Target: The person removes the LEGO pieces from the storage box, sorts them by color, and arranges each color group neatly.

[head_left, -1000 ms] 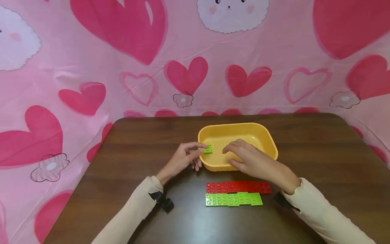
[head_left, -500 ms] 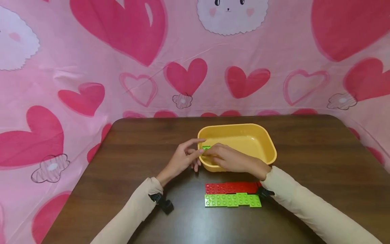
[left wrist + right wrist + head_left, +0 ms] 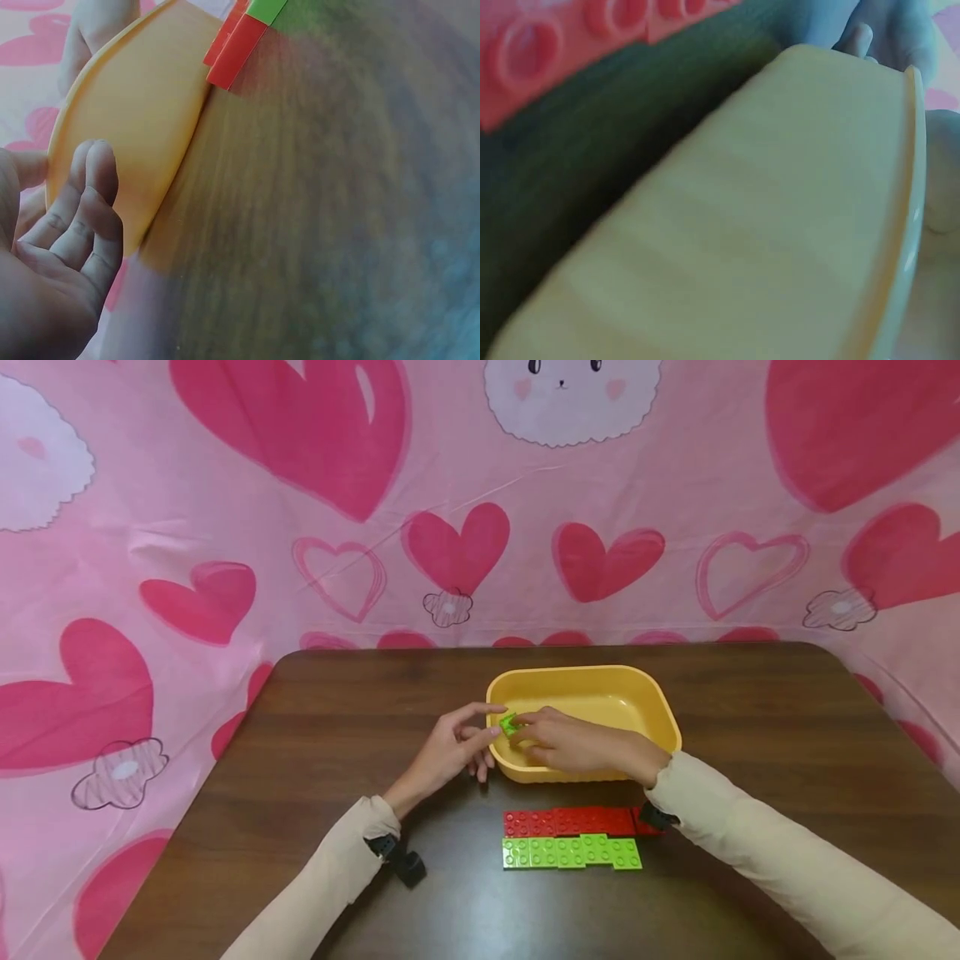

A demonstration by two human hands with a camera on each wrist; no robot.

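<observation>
A yellow plastic tub (image 3: 637,685) stands on the table. My left hand (image 3: 450,752) holds its left side, index finger and thumb over the rim, the other fingers bent along the outer wall (image 3: 135,112) in the left wrist view. Inside the tub's left end, my right hand (image 3: 566,745) pinches a small bright green toy building brick (image 3: 507,724), which is tilted close to the left thumb. The right fingertips partly cover that brick. In the right wrist view, the tub wall (image 3: 765,187) hides most of the right hand.
In front of the tub, a row of red building bricks (image 3: 532,822) lies alongside a row of bright green bricks (image 3: 570,852). The right wrist strap overlaps the red row's right end. A pink heart-print cloth (image 3: 450,468) hangs behind the dark wooden table (image 3: 360,693).
My right hand has moved left across the tub to the green brick and taken hold of it; the brick has turned. My left index finger has lifted off the brick while that hand stays at the rim.
</observation>
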